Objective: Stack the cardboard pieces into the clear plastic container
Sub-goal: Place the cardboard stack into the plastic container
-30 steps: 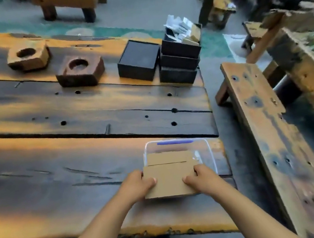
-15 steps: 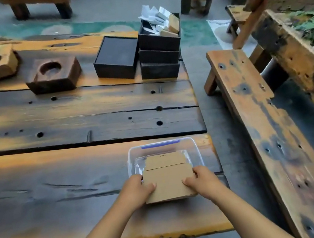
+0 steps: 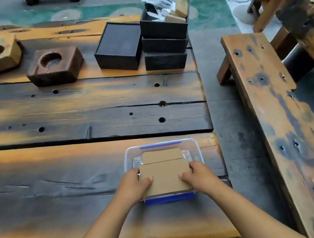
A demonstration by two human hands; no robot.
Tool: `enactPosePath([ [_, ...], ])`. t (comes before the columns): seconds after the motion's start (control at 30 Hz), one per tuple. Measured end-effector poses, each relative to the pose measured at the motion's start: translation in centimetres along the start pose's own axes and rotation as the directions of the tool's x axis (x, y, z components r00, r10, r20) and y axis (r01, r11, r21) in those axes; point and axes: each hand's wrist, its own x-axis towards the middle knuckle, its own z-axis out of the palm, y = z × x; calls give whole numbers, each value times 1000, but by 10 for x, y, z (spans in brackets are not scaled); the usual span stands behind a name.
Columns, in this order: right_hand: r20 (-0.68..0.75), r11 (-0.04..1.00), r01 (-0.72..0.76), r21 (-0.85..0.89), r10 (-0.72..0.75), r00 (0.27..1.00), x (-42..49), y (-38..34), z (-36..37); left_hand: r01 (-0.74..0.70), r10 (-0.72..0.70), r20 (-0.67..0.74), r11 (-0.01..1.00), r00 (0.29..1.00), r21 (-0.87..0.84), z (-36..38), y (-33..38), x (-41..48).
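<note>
Flat brown cardboard piece level over near half of clear rectangular plastic container, at worktop front edge. Left hand and right hand each pinch one side edge, thumbs on top, equally near. Second cardboard piece lies beyond, inside. Opening directly below; straight lowering likely.

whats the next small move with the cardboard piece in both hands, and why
Probably lower the cardboard piece flat into the clear plastic container, then let go. The left hand and right hand pinch its side edges, thumbs on top, and it sits over the container's near half, roughly square to the rim. Past its far edge, more cardboard shows inside.
</note>
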Motion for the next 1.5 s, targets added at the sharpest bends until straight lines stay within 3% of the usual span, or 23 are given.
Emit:
enactPosePath([
  [0.2,12,998,-24,-51,24,1000,6,-2,4,56,-69,91,989,993,138,-4,8,15],
  [0.43,7,997,-32,-69,32,999,14,-4,4,64,-79,133,991,988,116,-5,5,20],
  [0.7,55,967,-39,-250,55,997,20,-3,4,59,-105,194,971,975,230,-5,8,18],
  [1.13,86,928,63,-368,-33,996,18,-7,4,71,-153,243,946,958,316,-2,9,22],
  [1.5,151,960,-5,-281,50,987,33,-13,0,144,-190,340,977,921,157,-9,23,45],
])
